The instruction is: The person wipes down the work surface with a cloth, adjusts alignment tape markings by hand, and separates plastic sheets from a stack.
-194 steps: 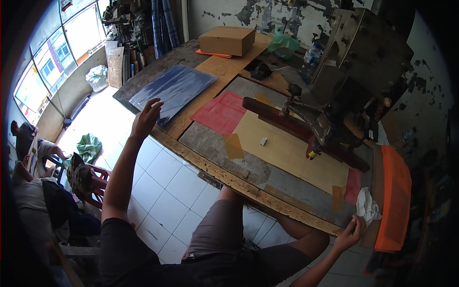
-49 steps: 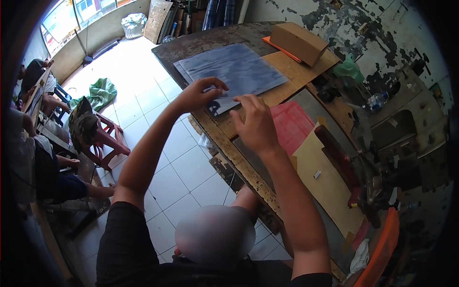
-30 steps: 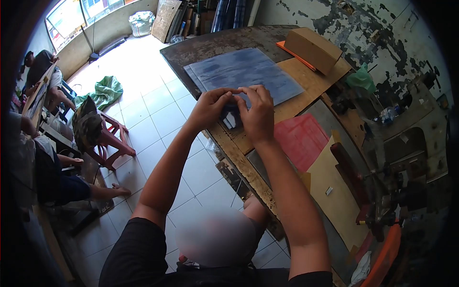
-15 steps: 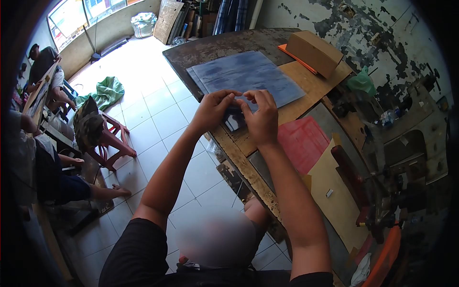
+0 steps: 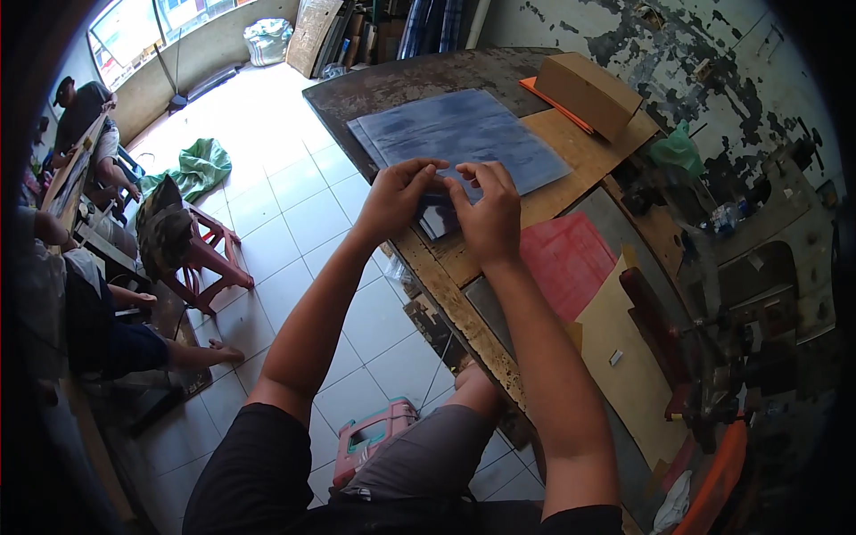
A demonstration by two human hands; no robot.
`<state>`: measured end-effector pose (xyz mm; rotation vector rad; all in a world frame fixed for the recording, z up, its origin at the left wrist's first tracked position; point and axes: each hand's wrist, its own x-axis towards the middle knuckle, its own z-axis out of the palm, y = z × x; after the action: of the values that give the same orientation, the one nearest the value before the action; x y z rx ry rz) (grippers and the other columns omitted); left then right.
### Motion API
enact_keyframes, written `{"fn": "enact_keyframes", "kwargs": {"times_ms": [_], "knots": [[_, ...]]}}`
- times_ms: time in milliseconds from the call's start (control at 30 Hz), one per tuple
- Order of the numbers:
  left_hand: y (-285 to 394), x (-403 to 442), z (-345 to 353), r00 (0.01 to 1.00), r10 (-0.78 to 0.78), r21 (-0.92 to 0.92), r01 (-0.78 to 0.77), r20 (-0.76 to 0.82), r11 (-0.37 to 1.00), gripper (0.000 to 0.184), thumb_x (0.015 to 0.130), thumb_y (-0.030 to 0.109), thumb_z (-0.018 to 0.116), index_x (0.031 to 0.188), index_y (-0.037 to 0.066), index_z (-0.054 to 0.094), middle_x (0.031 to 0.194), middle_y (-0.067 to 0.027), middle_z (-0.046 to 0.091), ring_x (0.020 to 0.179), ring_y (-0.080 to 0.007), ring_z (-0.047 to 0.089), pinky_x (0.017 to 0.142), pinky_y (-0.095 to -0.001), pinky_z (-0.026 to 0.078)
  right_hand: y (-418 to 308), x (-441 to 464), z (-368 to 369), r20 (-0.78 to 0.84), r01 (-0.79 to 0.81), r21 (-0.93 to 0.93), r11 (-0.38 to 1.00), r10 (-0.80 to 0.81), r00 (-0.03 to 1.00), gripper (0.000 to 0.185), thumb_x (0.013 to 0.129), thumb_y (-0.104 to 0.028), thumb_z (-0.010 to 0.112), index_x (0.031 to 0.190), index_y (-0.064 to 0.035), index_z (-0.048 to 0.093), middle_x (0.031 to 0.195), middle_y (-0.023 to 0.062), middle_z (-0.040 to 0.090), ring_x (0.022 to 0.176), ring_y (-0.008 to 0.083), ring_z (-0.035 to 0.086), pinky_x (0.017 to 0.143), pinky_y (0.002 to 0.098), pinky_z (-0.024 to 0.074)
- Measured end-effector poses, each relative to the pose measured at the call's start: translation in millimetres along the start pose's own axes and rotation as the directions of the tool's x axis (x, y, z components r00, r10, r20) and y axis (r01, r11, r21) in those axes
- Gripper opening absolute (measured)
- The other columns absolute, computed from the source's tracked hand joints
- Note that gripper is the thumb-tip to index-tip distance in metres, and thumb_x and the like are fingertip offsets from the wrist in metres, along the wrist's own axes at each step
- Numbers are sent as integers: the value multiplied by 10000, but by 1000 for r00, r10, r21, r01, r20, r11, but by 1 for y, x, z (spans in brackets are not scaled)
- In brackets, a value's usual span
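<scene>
My left hand (image 5: 397,198) and my right hand (image 5: 489,212) are raised close together over the near corner of a stack of bluish transparent sheets (image 5: 459,134). The thumb and fingers of each hand are pressed together, and whatever lies between them is too small or hidden to name. Their fingertips nearly meet. Below them, a dark, shiny corner of the sheets shows at the table's edge. To the right of my right hand lies a red sheet (image 5: 566,266) beside a cream board (image 5: 629,357) with a small pale block (image 5: 616,358) on it.
A cardboard box (image 5: 588,94) on orange sheets stands at the table's back. A metal press (image 5: 713,357) is on the right. On the left are a red stool (image 5: 214,263), a green cloth (image 5: 201,168) and seated people (image 5: 85,120). A pink stool (image 5: 366,437) is below.
Since the oldest frame, both hands have come together at the sheets and the view has turned. Over the last second the hands have barely shifted; the blurred patch over my lap is gone.
</scene>
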<state>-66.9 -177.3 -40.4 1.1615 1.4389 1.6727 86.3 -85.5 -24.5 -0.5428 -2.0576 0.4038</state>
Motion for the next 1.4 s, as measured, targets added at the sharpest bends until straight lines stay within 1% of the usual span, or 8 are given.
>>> {"fn": "enact_keyframes", "kwargs": {"times_ms": [67, 467, 667, 867, 967, 1167, 1267, 1400], "knots": [[0, 1, 0, 1000, 17, 3, -17, 1, 1000, 356, 1175, 206, 542, 1372, -37, 710, 1066, -100, 838, 1048, -145, 785, 991, -308, 591, 1, 2, 2, -6, 14, -17, 1000, -14, 1000, 205, 909, -139, 846, 1061, -37, 755, 1027, 105, 690, 986, 315, 685, 885, 465, 560], [6, -5, -1, 999, 20, 45, -21, 28, 999, 353, 1157, 195, 590, 1399, -32, 710, 1147, -129, 826, 1105, -165, 781, 1026, -328, 590, -12, 4, -4, 36, 142, -261, 955, -137, 990, 133, 939, -141, 824, 1029, -57, 773, 1013, 77, 704, 967, 298, 716, 820, 430, 587], [8, -6, 0, 999, 32, 98, -33, 10, 995, 349, 1151, 194, 600, 1381, -40, 718, 1155, -125, 827, 1119, -174, 784, 1019, -332, 596, -16, 4, -3, 18, 106, -235, 966, -104, 994, 117, 932, -134, 830, 982, -65, 749, 998, 76, 700, 969, 300, 709, 816, 434, 577], [5, -5, -1, 999, 48, 118, -50, 20, 992, 345, 1150, 195, 601, 1377, -36, 719, 1148, -122, 829, 1107, -160, 780, 1006, -324, 595, -11, 7, 0, 45, 41, -123, 992, -36, 998, 121, 923, -110, 823, 977, -59, 728, 1027, 84, 673, 1007, 322, 675, 900, 460, 550], [5, -5, -1, 999, 35, 88, -37, 26, 995, 344, 1146, 195, 608, 1370, -42, 718, 1146, -123, 828, 1096, -153, 779, 995, -317, 595, -5, 8, 1, 57, -105, 21, 994, 104, 993, 142, 919, -102, 823, 1020, -58, 734, 1029, 86, 673, 1010, 329, 676, 899, 466, 550], [3, -4, 0, 997, 78, 70, -79, 17, 994, 327, 1143, 182, 614, 1350, -44, 725, 1157, -121, 825, 1096, -159, 781, 997, -319, 597, -9, -1, 4, -57, 60, -131, 990, -68, 996, 157, 923, -101, 817, 1057, -65, 747, 1033, 81, 677, 1007, 311, 685, 884, 448, 558], [6, -5, 0, 998, 68, 78, -69, 15, 995, 326, 1143, 180, 612, 1350, -46, 724, 1172, -123, 822, 1109, -167, 781, 1002, -321, 597, -9, -2, 5, -69, 84, -167, 982, -96, 993, 167, 921, -116, 842, 1048, -44, 762, 1021, 96, 695, 968, 315, 705, 853, 433, 566], [3, -4, -1, 997, 67, 71, -69, 25, 995, 343, 1151, 204, 605, 1377, -28, 717, 1166, -118, 824, 1087, -156, 779, 964, -315, 607, -8, 0, 5, -30, 59, -137, 989, -63, 998, 118, 915, -96, 823, 989, -72, 734, 1035, 75, 673, 1011, 312, 682, 897, 449, 549]]}}
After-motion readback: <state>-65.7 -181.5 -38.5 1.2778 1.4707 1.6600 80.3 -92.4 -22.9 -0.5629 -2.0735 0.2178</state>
